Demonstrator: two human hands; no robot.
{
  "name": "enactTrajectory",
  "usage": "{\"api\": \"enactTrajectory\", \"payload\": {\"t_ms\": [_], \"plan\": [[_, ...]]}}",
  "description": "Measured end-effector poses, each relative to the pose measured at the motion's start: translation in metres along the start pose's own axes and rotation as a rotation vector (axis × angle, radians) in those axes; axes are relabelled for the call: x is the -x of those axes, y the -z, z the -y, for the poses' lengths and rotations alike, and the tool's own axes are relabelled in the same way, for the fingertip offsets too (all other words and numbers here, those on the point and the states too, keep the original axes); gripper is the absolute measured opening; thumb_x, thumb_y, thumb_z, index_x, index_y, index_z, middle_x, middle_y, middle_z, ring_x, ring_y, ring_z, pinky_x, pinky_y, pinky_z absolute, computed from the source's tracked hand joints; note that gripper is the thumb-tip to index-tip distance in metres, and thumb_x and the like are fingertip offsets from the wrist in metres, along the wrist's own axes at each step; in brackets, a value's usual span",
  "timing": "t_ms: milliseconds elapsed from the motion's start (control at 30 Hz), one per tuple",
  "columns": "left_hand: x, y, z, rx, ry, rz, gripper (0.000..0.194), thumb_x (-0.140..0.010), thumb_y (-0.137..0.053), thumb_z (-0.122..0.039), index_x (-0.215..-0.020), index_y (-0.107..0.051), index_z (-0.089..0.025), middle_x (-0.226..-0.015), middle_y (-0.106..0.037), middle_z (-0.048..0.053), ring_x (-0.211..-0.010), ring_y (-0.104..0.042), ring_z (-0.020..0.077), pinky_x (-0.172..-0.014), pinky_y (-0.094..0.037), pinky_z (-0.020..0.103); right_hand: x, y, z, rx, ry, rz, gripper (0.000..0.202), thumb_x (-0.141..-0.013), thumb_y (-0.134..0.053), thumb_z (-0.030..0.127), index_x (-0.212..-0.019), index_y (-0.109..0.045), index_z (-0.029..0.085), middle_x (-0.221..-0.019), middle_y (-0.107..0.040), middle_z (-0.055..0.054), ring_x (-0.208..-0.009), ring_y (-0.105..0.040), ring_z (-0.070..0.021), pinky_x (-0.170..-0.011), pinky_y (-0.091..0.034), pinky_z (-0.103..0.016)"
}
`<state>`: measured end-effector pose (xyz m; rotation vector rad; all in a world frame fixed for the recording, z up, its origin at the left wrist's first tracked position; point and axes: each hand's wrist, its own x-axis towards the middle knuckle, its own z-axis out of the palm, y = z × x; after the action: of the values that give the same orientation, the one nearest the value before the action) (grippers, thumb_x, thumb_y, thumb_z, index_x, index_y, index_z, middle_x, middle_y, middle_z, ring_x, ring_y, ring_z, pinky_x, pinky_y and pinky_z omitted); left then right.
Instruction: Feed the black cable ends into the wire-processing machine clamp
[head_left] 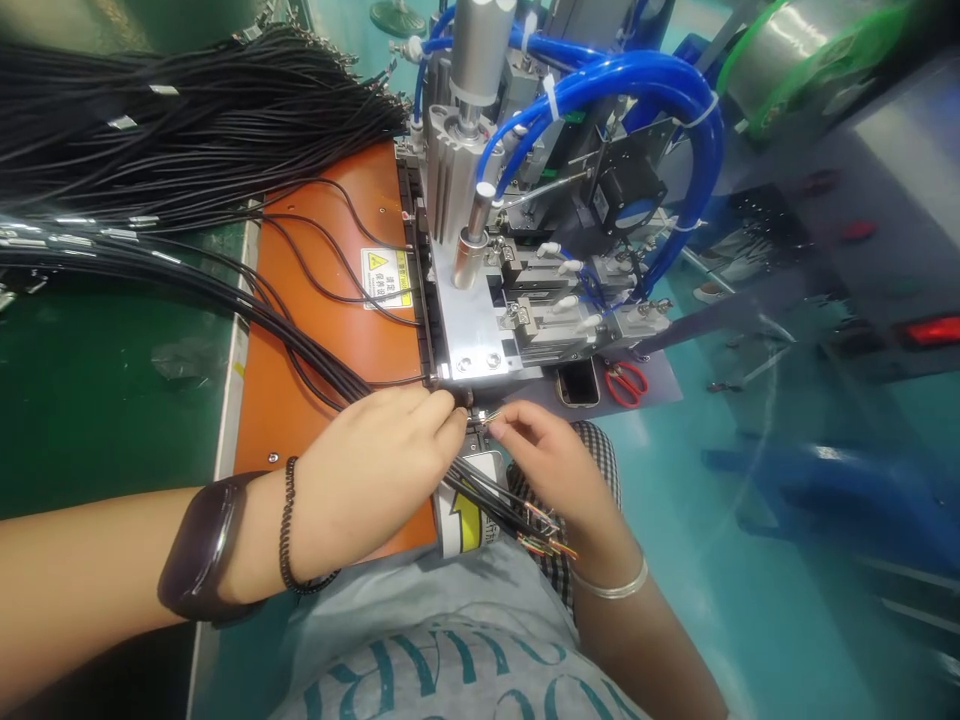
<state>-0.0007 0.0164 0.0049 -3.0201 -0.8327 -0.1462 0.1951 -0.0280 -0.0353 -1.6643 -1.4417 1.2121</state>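
Observation:
My left hand [397, 440] is closed at the front edge of the machine [469, 330], its fingertips pinched near a cable end; its own fingers hide most of what they grip. Facing it, my right hand [544, 450] pinches thin bare wire ends [491, 418] between thumb and forefinger. Beneath the left hand runs a bundle of black cables [322, 360], which comes out below the wrist with stripped, coloured wire ends [547, 545]. A few single black cables [330, 290] lie across the orange plate [322, 260] into the machine's side.
A large heap of black cables [187, 120] covers the green table [112, 400] at the left. Blue air hoses [701, 160] arch over the machine. A phone [577, 383] and red-handled scissors [626, 385] lie right of it. A green-rimmed wire spool [810, 60] stands at the upper right.

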Motion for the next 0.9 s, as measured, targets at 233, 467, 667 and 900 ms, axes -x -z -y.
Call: {"api": "enactTrajectory", "payload": {"t_ms": [233,467,667,900], "plan": [[-0.0020,-0.0011,0.0004,-0.008,0.005,0.033,0.036,-0.076,-0.054,-0.006,-0.108,-0.061,-0.021,-0.077,-0.051,0.002,-0.066,-0.052,0.0209,-0.059,-0.044,0.035,-0.0057,-0.0007,-0.0032,-0.111,-0.089,-0.034,0.012,-0.083,-0.052,0.027,-0.078,-0.059,0.019,-0.076,-0.059,0.000,-0.072,-0.053,-0.0145,-0.063,-0.042,-0.025],[-0.0021,-0.0029,0.0009,-0.022,-0.006,-0.010,0.033,-0.075,-0.056,-0.007,-0.105,-0.062,-0.021,-0.076,-0.051,0.002,-0.066,-0.050,0.0204,-0.059,-0.040,0.034,-0.0078,-0.0037,-0.0026,-0.108,-0.086,-0.053,0.007,-0.078,-0.054,0.023,-0.073,-0.056,0.018,-0.069,-0.053,0.002,-0.065,-0.047,-0.0125,-0.057,-0.038,-0.023],[-0.0031,-0.0028,0.0000,-0.068,-0.015,0.020,0.032,-0.078,-0.051,-0.006,-0.104,-0.061,-0.021,-0.078,-0.052,0.003,-0.070,-0.052,0.0210,-0.062,-0.041,0.034,-0.0101,-0.0081,-0.0089,-0.167,-0.058,-0.107,0.009,-0.077,-0.057,0.026,-0.077,-0.059,0.018,-0.071,-0.055,0.001,-0.066,-0.050,-0.0130,-0.057,-0.040,-0.023],[-0.0028,-0.0016,-0.0037,-0.106,-0.015,0.073,0.040,-0.081,-0.045,-0.006,-0.115,-0.056,-0.022,-0.081,-0.052,0.004,-0.075,-0.053,0.0221,-0.064,-0.040,0.036,-0.0074,-0.0090,-0.0093,-0.266,0.018,-0.137,0.013,-0.081,-0.059,0.031,-0.081,-0.063,0.019,-0.079,-0.063,-0.001,-0.075,-0.057,-0.0154,-0.066,-0.047,-0.026]]}}
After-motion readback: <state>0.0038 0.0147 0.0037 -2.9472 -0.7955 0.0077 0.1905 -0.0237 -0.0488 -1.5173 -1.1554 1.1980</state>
